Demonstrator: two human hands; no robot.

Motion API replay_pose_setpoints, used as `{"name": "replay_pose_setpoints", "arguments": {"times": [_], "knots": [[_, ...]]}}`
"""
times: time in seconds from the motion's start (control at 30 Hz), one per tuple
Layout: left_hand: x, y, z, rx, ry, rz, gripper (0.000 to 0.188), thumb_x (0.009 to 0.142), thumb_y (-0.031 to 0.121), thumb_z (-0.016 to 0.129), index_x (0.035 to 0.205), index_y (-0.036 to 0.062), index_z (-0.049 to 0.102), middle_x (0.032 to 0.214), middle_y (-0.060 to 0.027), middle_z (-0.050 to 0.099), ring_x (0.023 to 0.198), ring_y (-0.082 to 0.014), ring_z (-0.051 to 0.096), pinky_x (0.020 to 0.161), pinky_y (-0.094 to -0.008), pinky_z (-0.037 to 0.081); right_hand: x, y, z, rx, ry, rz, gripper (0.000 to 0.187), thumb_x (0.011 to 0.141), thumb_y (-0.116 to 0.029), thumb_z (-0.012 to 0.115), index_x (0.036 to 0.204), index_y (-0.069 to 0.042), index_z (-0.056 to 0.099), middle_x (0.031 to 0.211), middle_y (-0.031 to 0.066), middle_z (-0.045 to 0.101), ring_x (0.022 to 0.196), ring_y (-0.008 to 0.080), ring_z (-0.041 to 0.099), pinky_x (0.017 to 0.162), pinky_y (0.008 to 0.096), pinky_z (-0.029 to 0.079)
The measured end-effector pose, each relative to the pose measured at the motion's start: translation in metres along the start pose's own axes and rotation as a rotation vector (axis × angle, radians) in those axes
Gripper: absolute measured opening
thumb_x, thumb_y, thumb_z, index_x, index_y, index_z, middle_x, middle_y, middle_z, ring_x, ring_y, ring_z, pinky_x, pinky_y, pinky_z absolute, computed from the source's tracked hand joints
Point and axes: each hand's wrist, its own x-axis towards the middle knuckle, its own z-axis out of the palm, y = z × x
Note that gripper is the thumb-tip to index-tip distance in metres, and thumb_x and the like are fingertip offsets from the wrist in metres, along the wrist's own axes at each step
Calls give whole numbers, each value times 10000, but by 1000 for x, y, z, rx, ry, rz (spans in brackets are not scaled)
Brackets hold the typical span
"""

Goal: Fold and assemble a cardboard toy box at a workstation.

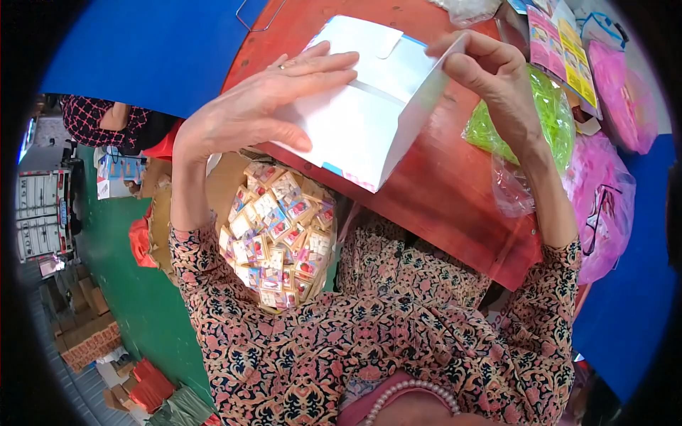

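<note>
White paperboard carton (344, 117), partly folded, on the red table (444, 188): left hand (245, 106) spread flat and unclenched upon it, right hand (497, 71) pinching the raised side panel (418, 117). The board should prove light, springy and easily creased, best held by its edges. Tuck flap (362, 39) points away; long axis apparently near-to-far, though glare obscures the folds.

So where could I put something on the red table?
There's bare red table between the white card and the green bag, and a smaller patch just beyond the left hand. The right edge is crowded with pink bags.
</note>
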Motion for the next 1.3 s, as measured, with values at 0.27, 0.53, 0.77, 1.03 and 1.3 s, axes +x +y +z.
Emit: {"name": "replay_pose_setpoints", "arguments": {"times": [0.27,0.53,0.77,1.03,1.3], "knots": [[0,33,56,254,298,-193,679,923,490,522,1446,71,407,1550,-76,323,1448,-339,234,1157,-566,162,6,-7,17,102,6,247,310,888,-348,707,888,-39,727,855,-18,681,853,54,589,847,245,425],[-1,22,79,371,436,-284,601,960,471,460,1435,105,435,1538,-34,348,1445,-314,245,1136,-617,167,20,-16,13,-35,-156,415,289,886,-367,716,886,-93,623,881,-64,576,867,21,489,781,218,386],[-4,21,81,418,352,-324,642,947,460,431,1511,170,324,1564,4,307,1463,-292,210,1164,-568,128,12,-4,1,-8,-174,420,334,918,-358,686,778,-120,497,789,-96,437,763,24,374,703,209,340],[-4,23,88,405,422,-287,383,959,424,448,1089,64,476,1540,-22,351,1452,-295,241,1143,-599,158,17,-10,24,-258,-101,544,377,837,-444,749,759,-111,592,794,-62,542,721,32,463,712,206,367],[-10,21,95,399,455,-294,487,957,443,415,1110,40,642,1536,-25,365,1451,-304,247,1142,-588,167,8,14,11,-367,31,521,377,884,-471,685,794,-113,612,801,-73,542,799,33,485,768,207,370]]}}
